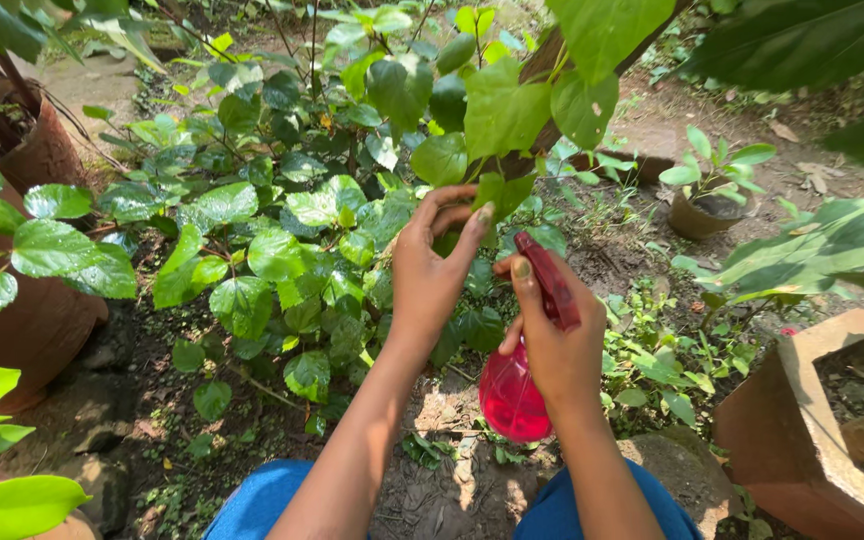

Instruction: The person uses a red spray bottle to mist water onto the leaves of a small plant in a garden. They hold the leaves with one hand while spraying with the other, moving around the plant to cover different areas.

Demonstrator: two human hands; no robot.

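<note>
1. While the right hand gripped a red spray bottle, its fingers closed around the neck and trigger, the bottle hung below the palm, over bare soil
2. Just beside it, the left hand pinched a green leaf between thumb and fingers
3. Leafy plants spread to the left, near clay pots
4. Blue trousers showed at the bottom edge

Both forearms were left bare, no sleeves being seen. Blue trousers were worn over both knees. Greenish polish was seen on the fingernails.
</note>
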